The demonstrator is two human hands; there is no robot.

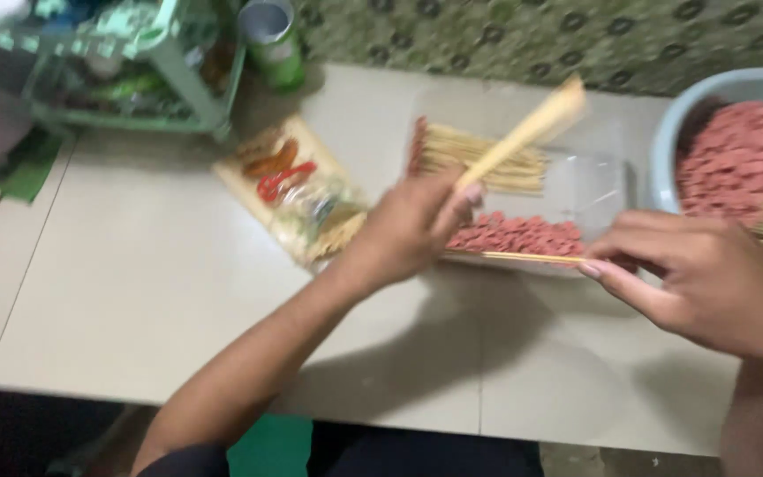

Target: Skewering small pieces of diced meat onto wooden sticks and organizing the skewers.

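Left hand [412, 231]: closed around a bundle of sticks [530, 131], angled up-right.
Right hand [708, 278]: fingertips pinch a skewer [532, 257].
Skewer axis: level, between both hands; right nearer.

two hands [408, 230] are seen, one bowl [691, 115], one can [274, 40], one green rack [134, 71], and one snack packet [298, 190]; the skewers are too many to be counted.

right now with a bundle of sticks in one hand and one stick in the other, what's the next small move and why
Probably bring the right hand and its single skewer to the pink sausage pieces in the clear tray and pick one up on the tip. The stick looks bare and already lies along that row, while the left hand holds the spare bundle of skewers raised clear.
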